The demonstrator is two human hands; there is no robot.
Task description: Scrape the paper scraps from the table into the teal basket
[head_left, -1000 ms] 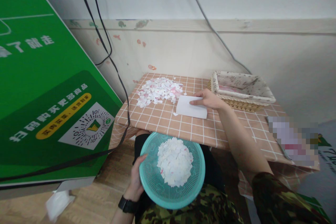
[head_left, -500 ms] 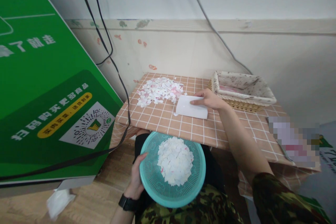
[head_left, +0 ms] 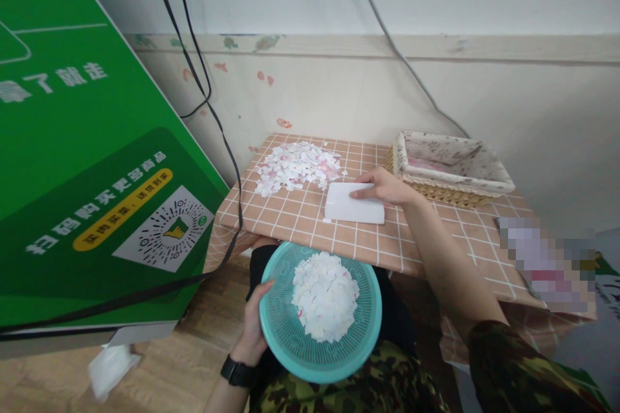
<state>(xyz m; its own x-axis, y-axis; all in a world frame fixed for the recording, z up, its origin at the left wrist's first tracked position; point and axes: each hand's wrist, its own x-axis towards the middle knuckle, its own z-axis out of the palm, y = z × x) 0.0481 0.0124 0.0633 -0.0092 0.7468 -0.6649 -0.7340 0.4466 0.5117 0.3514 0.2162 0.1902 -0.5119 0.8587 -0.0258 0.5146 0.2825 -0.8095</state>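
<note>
My left hand (head_left: 254,321) grips the left rim of a teal plastic colander (head_left: 276,348), its thumb over the edge. In the colander, which rests at my lap below the table edge, lies a heap of small white paper scraps (head_left: 324,297). My right hand (head_left: 382,187) pinches a white sheet of card or paper (head_left: 353,206) by its right end, low over the checked tablecloth. Left of the sheet, a loose pile of white and pinkish paper scraps (head_left: 295,168) covers the back left of the table. A few stray bits lie around it.
A cloth-lined wicker basket (head_left: 450,171) stands at the back right of the table (head_left: 300,213). Black cables (head_left: 225,135) hang between me and a green cabinet (head_left: 97,161) on the left. A white plastic bag (head_left: 111,368) lies on the floor.
The sheet in my right hand has come slightly down toward the table's front edge. My left hand stays on the colander; the whole view has shifted a little.
</note>
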